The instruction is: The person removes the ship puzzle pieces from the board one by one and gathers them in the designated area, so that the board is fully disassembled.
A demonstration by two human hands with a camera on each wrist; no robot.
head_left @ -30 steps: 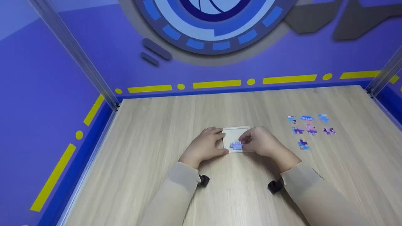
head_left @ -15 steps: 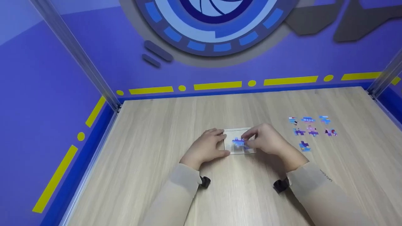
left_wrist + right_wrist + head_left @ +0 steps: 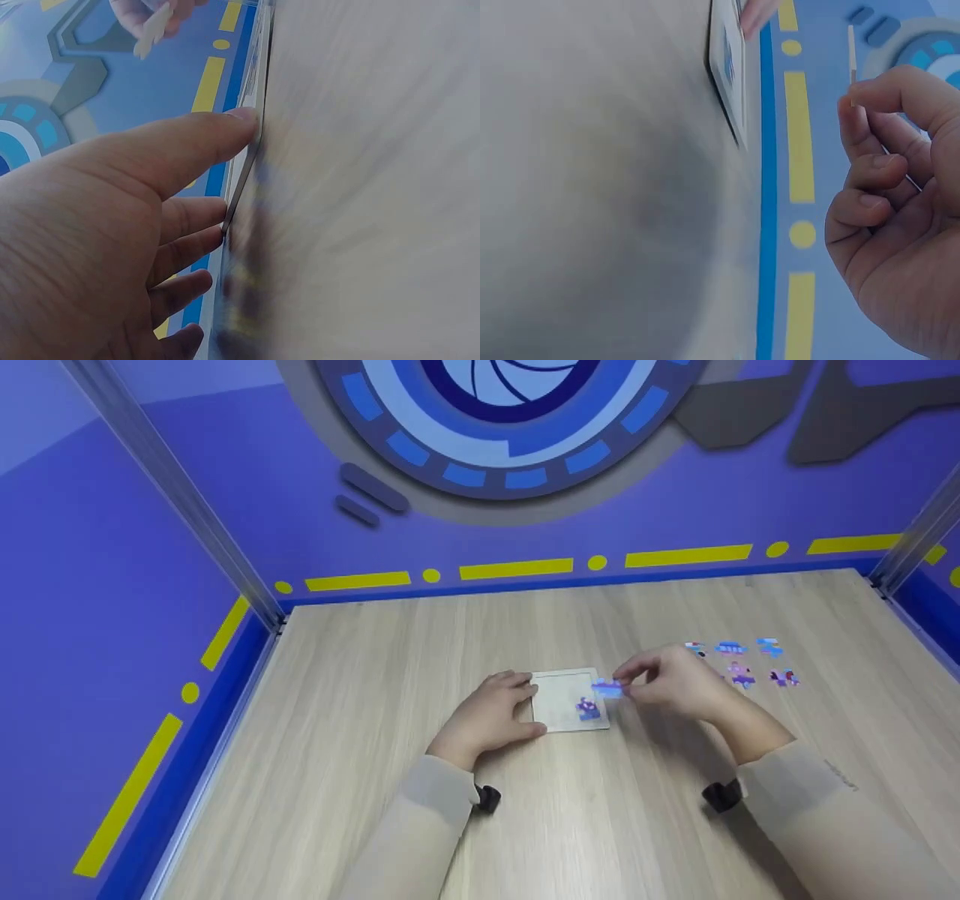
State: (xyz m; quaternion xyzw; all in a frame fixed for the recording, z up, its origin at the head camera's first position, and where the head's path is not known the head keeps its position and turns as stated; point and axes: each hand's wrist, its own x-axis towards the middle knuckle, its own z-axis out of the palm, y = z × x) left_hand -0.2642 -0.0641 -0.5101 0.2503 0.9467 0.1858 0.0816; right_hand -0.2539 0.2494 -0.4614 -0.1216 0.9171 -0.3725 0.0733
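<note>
- On the wooden counter (image 3: 375, 780), a person's left hand (image 3: 487, 718) rests flat with straight fingers against the left edge of a pale puzzle tray (image 3: 559, 701), steadying it.
- Just right of that tray, the right hand (image 3: 675, 684) serves as the working grip: thumb and forefinger pinch a blue puzzle piece (image 3: 607, 688) and hold it in the air above the tray's right edge.
- Left of the pinched piece and lower, a single purple-and-blue piece (image 3: 587, 708) already lies inside the tray.
- Behind and right of the grip, the loose pieces (image 3: 750, 664) lie in rows on the counter, partly hidden by the hand.
- In the right wrist view, the held piece (image 3: 851, 52) shows edge-on at the fingertip, a thin hold.
- The risk, by these views: so light a pinch could let the piece twist or drop, and a push on the tray edge could slide the tray and jog the seated piece.
</note>
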